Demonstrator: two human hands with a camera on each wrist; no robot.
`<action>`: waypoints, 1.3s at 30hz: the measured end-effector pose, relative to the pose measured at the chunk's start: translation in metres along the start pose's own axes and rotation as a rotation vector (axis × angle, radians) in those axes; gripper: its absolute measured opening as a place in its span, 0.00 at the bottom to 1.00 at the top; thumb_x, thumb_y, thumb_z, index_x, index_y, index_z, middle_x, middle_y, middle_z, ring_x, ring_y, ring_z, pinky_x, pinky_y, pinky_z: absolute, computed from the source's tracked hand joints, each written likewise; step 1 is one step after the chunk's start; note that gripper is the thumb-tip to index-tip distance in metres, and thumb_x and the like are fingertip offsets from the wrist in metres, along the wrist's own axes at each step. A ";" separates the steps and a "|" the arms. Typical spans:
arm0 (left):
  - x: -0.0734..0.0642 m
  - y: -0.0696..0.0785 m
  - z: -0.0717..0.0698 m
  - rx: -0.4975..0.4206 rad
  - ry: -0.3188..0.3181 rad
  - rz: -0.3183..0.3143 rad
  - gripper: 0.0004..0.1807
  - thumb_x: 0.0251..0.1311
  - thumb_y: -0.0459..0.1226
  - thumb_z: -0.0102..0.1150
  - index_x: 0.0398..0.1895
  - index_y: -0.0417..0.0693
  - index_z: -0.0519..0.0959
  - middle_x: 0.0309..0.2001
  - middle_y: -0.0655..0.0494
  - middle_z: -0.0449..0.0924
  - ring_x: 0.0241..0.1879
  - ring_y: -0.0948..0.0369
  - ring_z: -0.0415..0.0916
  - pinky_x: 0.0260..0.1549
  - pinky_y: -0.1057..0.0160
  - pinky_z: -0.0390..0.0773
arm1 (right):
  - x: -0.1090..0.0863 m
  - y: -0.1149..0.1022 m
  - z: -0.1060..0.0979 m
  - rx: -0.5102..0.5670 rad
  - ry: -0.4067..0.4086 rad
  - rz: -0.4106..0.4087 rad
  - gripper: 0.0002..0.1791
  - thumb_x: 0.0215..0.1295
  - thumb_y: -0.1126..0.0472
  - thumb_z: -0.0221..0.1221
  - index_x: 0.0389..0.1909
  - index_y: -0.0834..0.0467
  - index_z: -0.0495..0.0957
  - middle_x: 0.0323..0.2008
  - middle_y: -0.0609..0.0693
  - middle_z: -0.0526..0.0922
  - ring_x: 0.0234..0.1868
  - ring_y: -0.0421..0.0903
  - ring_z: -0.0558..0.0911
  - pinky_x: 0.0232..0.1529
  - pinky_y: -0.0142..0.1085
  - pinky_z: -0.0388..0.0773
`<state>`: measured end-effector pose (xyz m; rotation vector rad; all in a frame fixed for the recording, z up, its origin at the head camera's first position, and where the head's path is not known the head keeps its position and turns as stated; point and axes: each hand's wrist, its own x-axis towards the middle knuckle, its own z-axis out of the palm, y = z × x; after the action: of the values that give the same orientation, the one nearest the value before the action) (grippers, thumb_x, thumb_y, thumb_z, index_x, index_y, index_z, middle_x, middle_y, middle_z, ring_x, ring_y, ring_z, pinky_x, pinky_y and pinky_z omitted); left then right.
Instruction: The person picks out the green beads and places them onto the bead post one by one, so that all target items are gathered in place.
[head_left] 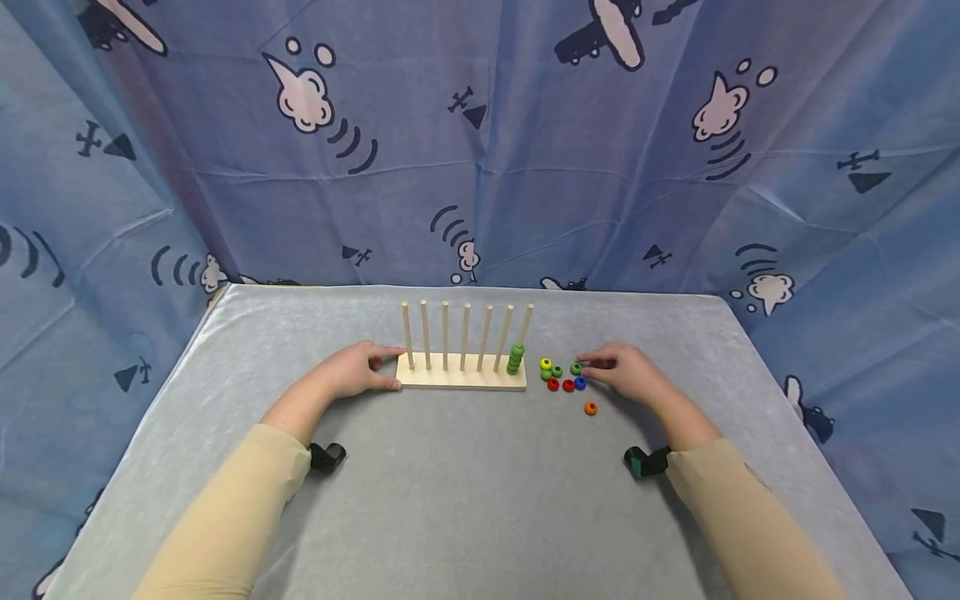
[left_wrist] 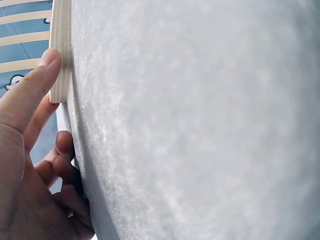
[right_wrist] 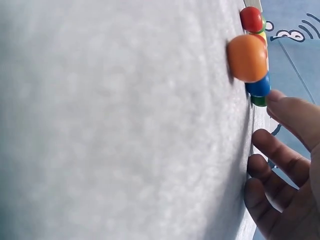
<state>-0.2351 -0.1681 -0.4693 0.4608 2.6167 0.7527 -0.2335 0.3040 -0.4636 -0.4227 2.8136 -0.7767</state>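
Observation:
A pale wooden peg board (head_left: 461,379) with several upright pegs stands on the table, and green beads (head_left: 515,358) are stacked on its rightmost peg. My left hand (head_left: 356,369) grips the board's left end, thumb at the front and index finger behind. In the left wrist view the thumb (left_wrist: 50,57) presses the board's edge (left_wrist: 61,75). My right hand (head_left: 626,371) reaches to a loose green bead (head_left: 576,367), with thumb and index finger apart beside it. The right wrist view shows the thumb tip near this bead, partly hidden behind a blue bead (right_wrist: 258,86).
Loose beads lie right of the board: a yellow one (head_left: 546,364), other green ones (head_left: 557,372), two red ones (head_left: 552,384) and the blue one. Nearer the front is an orange bead (head_left: 591,408). A patterned blue curtain (head_left: 480,167) hangs behind the grey-covered table (head_left: 480,500).

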 end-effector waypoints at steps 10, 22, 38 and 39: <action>0.001 -0.001 0.000 -0.002 0.003 0.001 0.38 0.56 0.54 0.70 0.70 0.58 0.72 0.36 0.52 0.67 0.36 0.56 0.64 0.37 0.56 0.63 | 0.008 0.000 -0.001 -0.005 -0.056 0.009 0.16 0.67 0.58 0.64 0.53 0.56 0.85 0.34 0.49 0.77 0.33 0.46 0.71 0.33 0.39 0.70; 0.001 0.000 0.000 0.001 0.006 0.000 0.38 0.56 0.53 0.70 0.70 0.56 0.72 0.38 0.51 0.69 0.38 0.56 0.65 0.38 0.56 0.64 | 0.010 0.001 0.001 -0.002 -0.052 0.005 0.16 0.67 0.56 0.65 0.53 0.55 0.86 0.35 0.48 0.77 0.34 0.46 0.71 0.34 0.39 0.69; 0.000 0.001 0.000 0.006 0.015 0.009 0.38 0.56 0.53 0.71 0.70 0.56 0.72 0.37 0.52 0.69 0.36 0.57 0.65 0.37 0.56 0.64 | 0.007 -0.012 -0.008 0.023 0.101 -0.022 0.16 0.66 0.54 0.65 0.51 0.55 0.85 0.37 0.49 0.81 0.40 0.48 0.77 0.36 0.41 0.72; 0.000 0.001 0.000 0.007 0.015 0.010 0.38 0.56 0.53 0.71 0.70 0.56 0.72 0.37 0.52 0.69 0.36 0.57 0.65 0.37 0.56 0.64 | 0.007 -0.014 -0.009 0.027 0.111 -0.024 0.16 0.66 0.54 0.66 0.51 0.55 0.85 0.37 0.49 0.81 0.40 0.48 0.77 0.37 0.41 0.72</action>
<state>-0.2355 -0.1676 -0.4688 0.4723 2.6329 0.7537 -0.2390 0.2948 -0.4498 -0.4218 2.9013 -0.8680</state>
